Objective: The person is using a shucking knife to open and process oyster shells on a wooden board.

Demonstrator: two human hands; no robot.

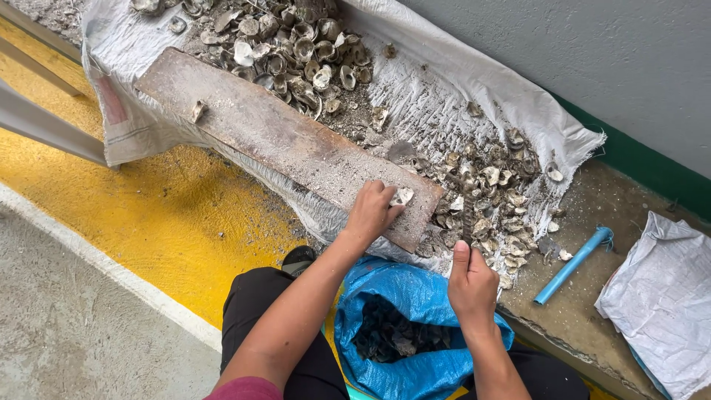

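Note:
My left hand [370,211] rests on the near end of a long rusty plank [274,137] and pinches a pale shell [402,196] against it. My right hand [472,285] is closed in a fist with the thumb up, gripping the shaft of a thin dark tool [467,222] that stands near the plank's end; the tool's tip is hard to make out. Between my knees sits an open blue bag [415,296] holding dark shells. Heaps of grey shells lie on a white woven sack [444,104], one heap at the back [296,52] and one to the right [489,192].
A blue plastic pipe [574,264] lies on the concrete ledge to the right, beside a crumpled white sack [663,296]. A grey wall with a green base [637,163] runs behind. Yellow painted floor [170,215] and a white line lie to the left.

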